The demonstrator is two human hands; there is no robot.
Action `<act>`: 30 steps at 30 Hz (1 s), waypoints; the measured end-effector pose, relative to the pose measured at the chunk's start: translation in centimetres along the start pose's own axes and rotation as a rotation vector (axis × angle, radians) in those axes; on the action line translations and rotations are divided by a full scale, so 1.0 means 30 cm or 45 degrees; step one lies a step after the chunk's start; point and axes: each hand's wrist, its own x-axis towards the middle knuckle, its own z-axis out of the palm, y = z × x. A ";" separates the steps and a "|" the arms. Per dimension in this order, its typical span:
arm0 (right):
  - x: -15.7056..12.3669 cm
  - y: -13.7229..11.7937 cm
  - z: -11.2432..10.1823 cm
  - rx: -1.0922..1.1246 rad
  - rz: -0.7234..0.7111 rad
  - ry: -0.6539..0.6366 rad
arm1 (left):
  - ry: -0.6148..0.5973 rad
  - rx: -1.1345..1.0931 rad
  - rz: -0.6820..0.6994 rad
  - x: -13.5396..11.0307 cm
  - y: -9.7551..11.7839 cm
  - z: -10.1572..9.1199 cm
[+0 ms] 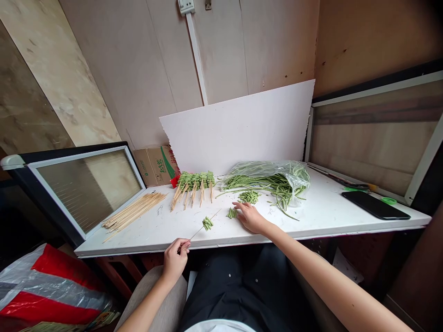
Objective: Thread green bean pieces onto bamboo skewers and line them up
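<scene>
My left hand (176, 258) pinches the near end of a thin bamboo skewer (202, 227) at the table's front edge; a few green bean pieces (207, 223) are threaded on it. My right hand (249, 216) rests palm down on the white table (321, 216), fingers reaching a small cluster of cut bean pieces (231, 213). A bigger heap of cut bean pieces (249, 197) lies just beyond. Finished bean skewers (194, 184) lie in a row behind, and a clear plastic bag of long green beans (273, 180) sits to their right.
A pile of bare bamboo skewers (133, 212) lies at the table's left. A black phone (375, 205) lies at the right, near green scissors (356, 188). A white board (242, 127) leans on the wall. A glass-lidded cabinet (83, 184) and a cardboard box (157, 165) stand left.
</scene>
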 end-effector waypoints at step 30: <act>0.032 -0.138 0.067 1.520 0.400 0.110 | -0.025 -0.015 0.038 0.001 0.025 -0.003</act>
